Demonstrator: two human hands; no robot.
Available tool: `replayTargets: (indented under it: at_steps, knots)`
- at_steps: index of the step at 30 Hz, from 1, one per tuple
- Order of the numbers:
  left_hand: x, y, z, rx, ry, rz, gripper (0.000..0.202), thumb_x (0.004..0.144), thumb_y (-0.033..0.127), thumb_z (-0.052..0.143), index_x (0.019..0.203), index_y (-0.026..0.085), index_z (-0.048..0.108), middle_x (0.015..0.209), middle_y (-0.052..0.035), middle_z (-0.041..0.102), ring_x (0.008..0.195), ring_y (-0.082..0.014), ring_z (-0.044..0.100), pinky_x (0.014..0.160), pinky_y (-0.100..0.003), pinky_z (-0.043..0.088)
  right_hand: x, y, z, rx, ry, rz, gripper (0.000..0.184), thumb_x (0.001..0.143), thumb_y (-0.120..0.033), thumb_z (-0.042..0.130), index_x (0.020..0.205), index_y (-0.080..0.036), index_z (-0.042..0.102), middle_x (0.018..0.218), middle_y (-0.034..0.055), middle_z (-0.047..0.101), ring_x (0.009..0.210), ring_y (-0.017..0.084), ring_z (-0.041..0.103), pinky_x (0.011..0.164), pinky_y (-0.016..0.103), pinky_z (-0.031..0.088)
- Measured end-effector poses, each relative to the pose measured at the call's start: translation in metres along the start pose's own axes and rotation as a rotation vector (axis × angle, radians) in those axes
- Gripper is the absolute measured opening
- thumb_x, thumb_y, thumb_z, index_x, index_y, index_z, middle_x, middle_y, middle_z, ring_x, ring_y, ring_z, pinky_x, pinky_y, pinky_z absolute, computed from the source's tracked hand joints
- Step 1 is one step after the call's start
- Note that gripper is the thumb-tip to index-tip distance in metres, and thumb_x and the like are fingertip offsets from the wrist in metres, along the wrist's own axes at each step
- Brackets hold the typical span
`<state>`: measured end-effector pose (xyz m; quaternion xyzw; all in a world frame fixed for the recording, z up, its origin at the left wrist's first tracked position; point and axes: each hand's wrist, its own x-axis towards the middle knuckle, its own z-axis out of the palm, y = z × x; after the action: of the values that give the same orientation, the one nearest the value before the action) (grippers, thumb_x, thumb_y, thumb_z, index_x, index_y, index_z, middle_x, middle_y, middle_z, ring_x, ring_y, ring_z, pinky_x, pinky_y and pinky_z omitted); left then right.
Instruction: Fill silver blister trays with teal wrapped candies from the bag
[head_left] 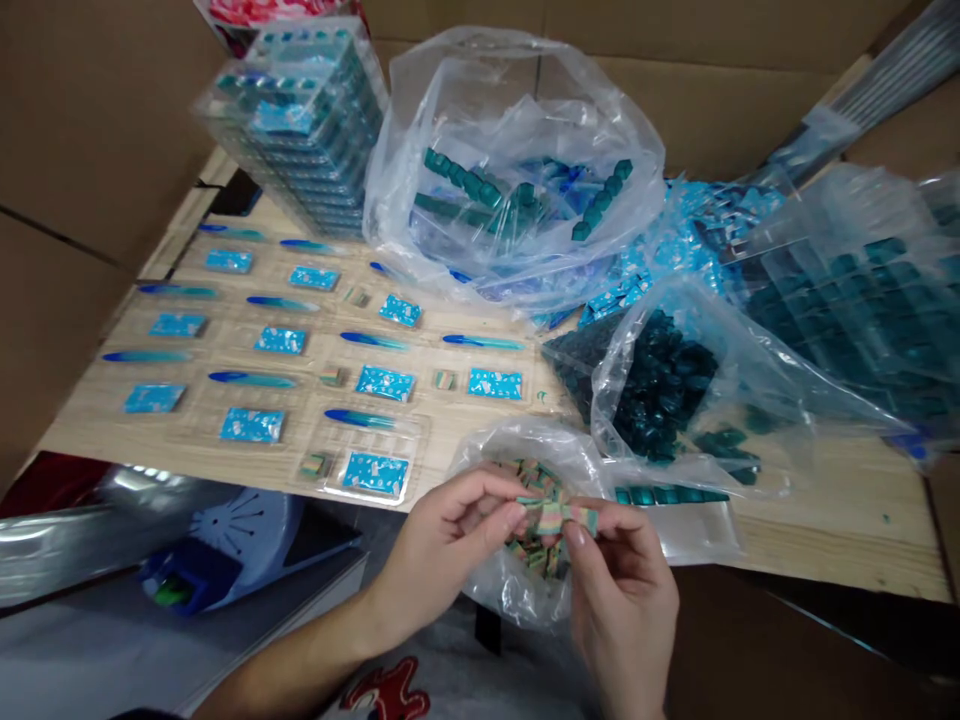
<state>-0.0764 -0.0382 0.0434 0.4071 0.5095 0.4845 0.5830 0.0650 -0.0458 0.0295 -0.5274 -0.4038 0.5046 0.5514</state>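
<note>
My left hand (450, 535) and my right hand (619, 580) meet at the table's near edge, both pinching a strip of small pastel striped blocks (559, 517). Right under them lies a small clear bag of the same striped blocks (525, 580). Clear blister trays (367, 455) cover the wooden table (825, 520) to the left, each holding a blue patterned packet (375, 472) and a blue stick (360, 418); some also hold a striped block (315, 465).
A stack of filled trays (307, 120) stands at the back left. Big clear bags of teal pieces (517, 190), dark teal bits (660, 385) and blue packets (675, 240) crowd the middle and right. Cardboard walls surround the table. A blue and white object (225, 545) lies below.
</note>
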Motion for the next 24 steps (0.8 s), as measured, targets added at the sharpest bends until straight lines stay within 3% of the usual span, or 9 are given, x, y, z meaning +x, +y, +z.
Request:
replayTargets:
  at_steps: [6, 14, 18, 24]
  knots:
    - [-0.002, -0.002, 0.003, 0.04, 0.038, 0.026, 0.015, 0.074, 0.011, 0.068, 0.083, 0.021, 0.07, 0.081, 0.002, 0.07, 0.075, -0.0101, 0.066, 0.067, -0.017, 0.053, 0.001, -0.004, 0.005, -0.012, 0.006, -0.067, 0.015, 0.078, -0.01, 0.067, 0.077, -0.024, 0.064, 0.078, -0.0025, 0.072, 0.072, 0.011, 0.07, 0.062, 0.018, 0.057]
    - [-0.001, -0.003, -0.003, 0.181, 0.03, 0.045, 0.01, 0.08, 0.015, 0.06, 0.086, 0.021, 0.064, 0.08, 0.0028, 0.067, 0.074, -0.0096, 0.062, 0.066, -0.017, 0.051, 0.006, -0.006, -0.015, -0.209, -0.286, -0.174, 0.02, 0.085, -0.009, 0.06, 0.092, -0.028, 0.064, 0.097, -0.0017, 0.066, 0.096, 0.011, 0.063, 0.084, 0.021, 0.052]
    - [-0.002, -0.002, -0.009, 0.376, -0.067, 0.152, 0.013, 0.084, 0.013, 0.056, 0.091, 0.022, 0.063, 0.083, 0.0015, 0.064, 0.079, -0.0113, 0.061, 0.069, -0.02, 0.049, 0.011, -0.01, -0.022, -0.402, -0.434, -0.205, 0.018, 0.087, -0.01, 0.057, 0.093, -0.027, 0.063, 0.103, 0.0015, 0.062, 0.101, 0.014, 0.061, 0.085, 0.024, 0.051]
    - [0.001, 0.004, -0.017, 0.422, -0.219, 0.257, 0.015, 0.087, 0.013, 0.055, 0.096, 0.021, 0.065, 0.088, -0.0017, 0.066, 0.083, -0.0135, 0.062, 0.072, -0.023, 0.05, 0.013, -0.011, -0.019, -0.323, -0.408, -0.148, 0.018, 0.086, -0.012, 0.059, 0.095, -0.026, 0.063, 0.104, 0.0033, 0.068, 0.098, 0.017, 0.066, 0.078, 0.028, 0.057]
